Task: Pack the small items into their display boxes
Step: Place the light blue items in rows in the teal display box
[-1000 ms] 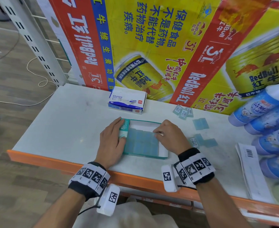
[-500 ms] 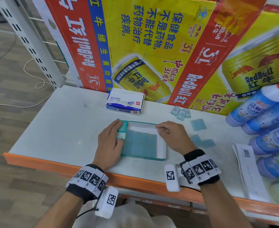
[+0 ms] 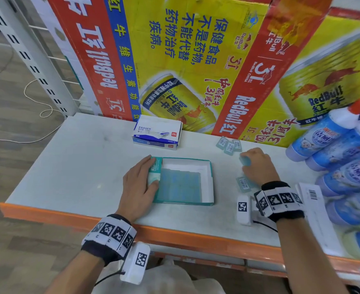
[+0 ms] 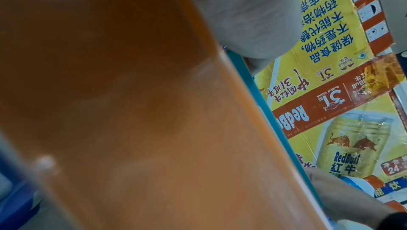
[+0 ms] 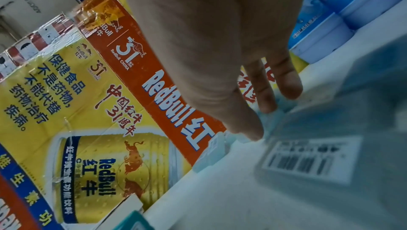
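An open teal display box (image 3: pixel 183 202) lies mid-shelf, its floor partly covered by rows of blue wrapped erasers (image 3: pixel 180 184). My left hand (image 3: pixel 141 183) lies flat along the box's left wall, thumb on its flap, fingers straight; the left wrist view shows only palm (image 4: pixel 253 16) and the teal box edge (image 4: pixel 264 103). My right hand (image 3: pixel 257 166) is right of the box, fingertips (image 5: pixel 267 101) resting on a loose blue eraser (image 3: pixel 246 161). Another eraser (image 3: pixel 243 184), barcode up, lies by that wrist and fills the right wrist view's foreground (image 5: pixel 308 160). Three more erasers (image 3: pixel 229 145) lie behind.
A closed white-and-blue eraser box (image 3: pixel 156 134) stands behind the teal box. Red Bull cartons (image 3: pixel 196 60) wall off the back. Blue cleaner bottles (image 3: pixel 334 145) crowd the right, with a barcoded sheet (image 3: pixel 312 200) beside them. The orange shelf lip (image 3: pixel 175 232) runs along the front.
My right hand has left the box's far right corner and moved right onto a loose eraser. The left hand has stayed on the box's left side.
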Available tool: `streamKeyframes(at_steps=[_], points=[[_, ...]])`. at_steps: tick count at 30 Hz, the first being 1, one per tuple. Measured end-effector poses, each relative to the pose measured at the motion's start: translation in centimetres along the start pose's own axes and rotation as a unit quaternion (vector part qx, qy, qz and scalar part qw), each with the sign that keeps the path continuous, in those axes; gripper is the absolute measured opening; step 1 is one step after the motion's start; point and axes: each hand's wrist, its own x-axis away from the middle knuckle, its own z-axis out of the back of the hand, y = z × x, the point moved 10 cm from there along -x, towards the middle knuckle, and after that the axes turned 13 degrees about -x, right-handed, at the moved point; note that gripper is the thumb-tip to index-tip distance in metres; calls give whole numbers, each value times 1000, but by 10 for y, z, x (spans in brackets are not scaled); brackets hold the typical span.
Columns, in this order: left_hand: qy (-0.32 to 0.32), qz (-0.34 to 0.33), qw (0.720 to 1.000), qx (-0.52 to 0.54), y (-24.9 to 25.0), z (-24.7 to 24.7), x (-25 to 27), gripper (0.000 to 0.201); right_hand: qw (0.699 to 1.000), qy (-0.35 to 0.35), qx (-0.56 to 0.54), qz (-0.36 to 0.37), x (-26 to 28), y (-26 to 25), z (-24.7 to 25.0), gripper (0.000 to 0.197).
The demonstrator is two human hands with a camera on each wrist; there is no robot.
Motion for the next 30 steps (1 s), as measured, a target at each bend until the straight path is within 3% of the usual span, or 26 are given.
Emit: streamKeyframes(at_steps=[8, 11, 14, 18, 23, 30], points=[[2, 4, 1000, -3, -3, -1, 1, 68, 996, -30, -79, -18, 5, -9, -12, 41], [3, 5, 1000, -5, -2, -1, 1, 68, 996, -18, -89, 2, 5, -16, -10, 31], [5, 5, 1000, -5, -1, 1, 0, 67, 984, 15, -176, 19, 8, -24, -6, 21], [9, 10, 1000, 6, 0, 3, 0, 65, 968, 36, -227, 96, 17, -53, -1, 19], [8, 11, 1000, 4, 0, 3, 1, 65, 951, -3, -262, 163, 36, -95, -13, 18], [7, 14, 1000, 5, 0, 3, 1, 64, 933, -59, -305, 184, 51, -127, -44, 17]])
